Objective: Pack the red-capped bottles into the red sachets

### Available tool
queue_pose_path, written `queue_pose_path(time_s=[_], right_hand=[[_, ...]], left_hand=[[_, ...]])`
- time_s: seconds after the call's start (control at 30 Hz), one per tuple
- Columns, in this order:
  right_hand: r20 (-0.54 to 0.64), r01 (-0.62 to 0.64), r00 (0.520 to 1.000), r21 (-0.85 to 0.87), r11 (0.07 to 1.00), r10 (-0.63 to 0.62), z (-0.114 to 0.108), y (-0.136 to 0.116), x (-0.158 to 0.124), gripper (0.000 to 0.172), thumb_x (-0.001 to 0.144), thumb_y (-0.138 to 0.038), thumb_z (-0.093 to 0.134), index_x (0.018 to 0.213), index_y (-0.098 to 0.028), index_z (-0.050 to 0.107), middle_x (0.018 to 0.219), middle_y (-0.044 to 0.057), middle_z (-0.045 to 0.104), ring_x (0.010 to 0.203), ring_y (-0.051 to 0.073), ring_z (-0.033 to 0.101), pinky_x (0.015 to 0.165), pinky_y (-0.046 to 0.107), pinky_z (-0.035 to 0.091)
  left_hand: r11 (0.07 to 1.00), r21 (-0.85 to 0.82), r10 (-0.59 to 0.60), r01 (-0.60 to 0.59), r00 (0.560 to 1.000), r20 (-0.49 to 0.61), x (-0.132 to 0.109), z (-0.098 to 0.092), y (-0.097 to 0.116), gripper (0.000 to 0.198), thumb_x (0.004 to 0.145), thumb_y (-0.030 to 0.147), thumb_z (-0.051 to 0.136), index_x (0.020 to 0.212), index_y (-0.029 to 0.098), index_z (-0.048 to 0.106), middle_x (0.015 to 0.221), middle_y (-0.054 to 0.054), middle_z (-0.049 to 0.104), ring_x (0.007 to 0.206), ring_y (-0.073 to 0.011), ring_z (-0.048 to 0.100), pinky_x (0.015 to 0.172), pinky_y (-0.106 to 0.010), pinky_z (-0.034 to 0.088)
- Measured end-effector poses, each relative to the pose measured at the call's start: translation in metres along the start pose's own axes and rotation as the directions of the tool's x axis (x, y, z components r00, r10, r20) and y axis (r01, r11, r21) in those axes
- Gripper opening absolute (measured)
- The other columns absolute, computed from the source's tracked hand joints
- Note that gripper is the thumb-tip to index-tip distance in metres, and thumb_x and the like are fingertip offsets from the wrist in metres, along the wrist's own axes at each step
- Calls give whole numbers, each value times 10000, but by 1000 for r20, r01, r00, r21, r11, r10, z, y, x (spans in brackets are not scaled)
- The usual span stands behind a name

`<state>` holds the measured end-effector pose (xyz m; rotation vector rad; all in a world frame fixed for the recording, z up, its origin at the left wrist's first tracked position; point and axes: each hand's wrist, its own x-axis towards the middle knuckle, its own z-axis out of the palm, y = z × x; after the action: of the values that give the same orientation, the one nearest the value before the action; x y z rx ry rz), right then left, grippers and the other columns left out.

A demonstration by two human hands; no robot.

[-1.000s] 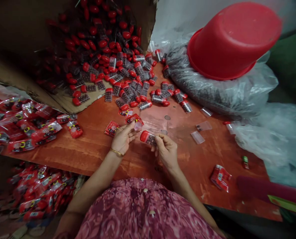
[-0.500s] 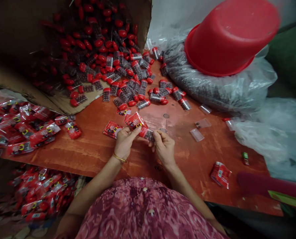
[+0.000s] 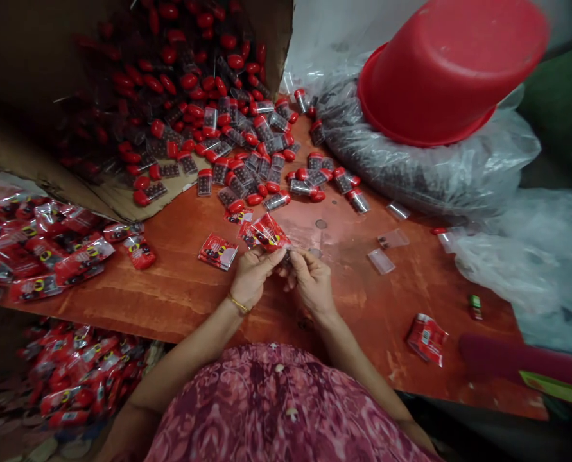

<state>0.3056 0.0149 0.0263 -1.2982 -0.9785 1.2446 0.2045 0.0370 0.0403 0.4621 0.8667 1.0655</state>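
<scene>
My left hand (image 3: 251,277) is closed, thumb and fingers pinching a red printed plastic sleeve (image 3: 270,232). Against it, fingertips almost touching, my right hand (image 3: 313,282) closes on a small clear container of dark balls (image 3: 288,255), mostly hidden by the fingers. How far the container sits inside the sleeve I cannot tell. Left of the hands lies a stack of flat printed sleeves (image 3: 217,251). Beyond the hands, many red-capped containers (image 3: 277,201) spill over the table.
A cardboard box (image 3: 170,205) on its side holds more containers. Filled red packets (image 3: 59,250) pile up at left, with others (image 3: 81,366) below the edge. A red bucket (image 3: 440,77) stands upside down on a plastic bag (image 3: 411,179). A crumpled red packet (image 3: 426,339) lies at right.
My hands have drawn together, the right shifting slightly left and the left slightly right. The sleeve has turned, and less of the container shows between the fingers.
</scene>
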Motion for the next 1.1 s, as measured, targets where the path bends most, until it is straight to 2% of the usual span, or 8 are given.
queue_pose_path(time_s=[0.17, 0.37, 0.63, 0.83, 0.9, 1.0, 1.07, 1.1], right_hand=[[-124, 90, 987, -84, 992, -100, 3, 4, 1, 314, 812, -476, 509, 818, -173, 594, 520, -59, 519, 351, 47, 390, 340, 180, 342], [200, -80, 978, 78, 994, 63, -6, -1, -4, 364, 765, -518, 553, 965, -221, 494, 673, -45, 595, 415, 63, 484, 433, 214, 466], [128, -24, 992, 58, 998, 16, -7, -5, 5, 361, 693, -501, 644, 793, -219, 441, 502, -95, 541, 313, 53, 421, 314, 167, 319], [30, 130, 991, -118, 984, -128, 1, 12, 18, 444, 520, -476, 781, 624, -196, 453, 447, -111, 423, 378, 38, 355, 387, 170, 309], [109, 238, 970, -238, 942, -217, 3, 14, 21, 427, 533, -486, 775, 674, -199, 493, 470, -102, 436, 410, 49, 366, 411, 178, 310], [339, 459, 880, -435, 774, -332, -3, 6, 39, 398, 629, -541, 692, 794, -202, 564, 634, -25, 588, 560, 110, 514, 539, 228, 417], [361, 530, 848, -593, 606, -388, -17, -6, 69, 390, 763, -558, 541, 897, -196, 599, 830, 53, 651, 760, 175, 583, 707, 302, 458], [275, 483, 863, -694, 534, -424, -28, -13, 89, 409, 832, -539, 439, 971, -190, 601, 922, 85, 652, 856, 202, 583, 774, 335, 451]], left_hand=[[998, 55, 36, -36, 999, -3, 3, 5, 0, 346, 537, 404, 780, 605, 127, 583, 494, 35, 540, 434, -61, 455, 441, -198, 374], [987, 146, 82, -73, 995, -55, 8, -4, 5, 308, 575, 400, 757, 589, 131, 608, 546, 12, 580, 482, -73, 488, 468, -202, 374], [988, 153, -36, 22, 995, 89, 1, 0, -3, 328, 617, 455, 712, 615, 139, 623, 505, 13, 564, 413, -90, 470, 419, -230, 371], [986, 2, -167, 167, 986, 7, -5, -11, 7, 296, 505, 379, 802, 588, 152, 631, 614, 5, 638, 598, -101, 582, 609, -220, 469], [980, 13, -197, 197, 980, 6, -11, -18, 13, 306, 503, 398, 801, 621, 163, 646, 696, -16, 680, 680, -143, 625, 688, -268, 499], [965, 150, -208, 213, 977, -53, -26, -41, 27, 332, 530, 407, 790, 737, 171, 683, 809, -48, 715, 752, -191, 653, 770, -326, 507], [931, 307, -139, 196, 970, -200, -41, -67, 42, 325, 594, 450, 742, 748, 169, 691, 771, -58, 719, 739, -212, 659, 760, -345, 512], [889, 425, -49, 173, 957, -287, -50, -81, 50, 315, 603, 461, 732, 686, 160, 687, 714, -60, 711, 708, -218, 655, 717, -337, 517]])
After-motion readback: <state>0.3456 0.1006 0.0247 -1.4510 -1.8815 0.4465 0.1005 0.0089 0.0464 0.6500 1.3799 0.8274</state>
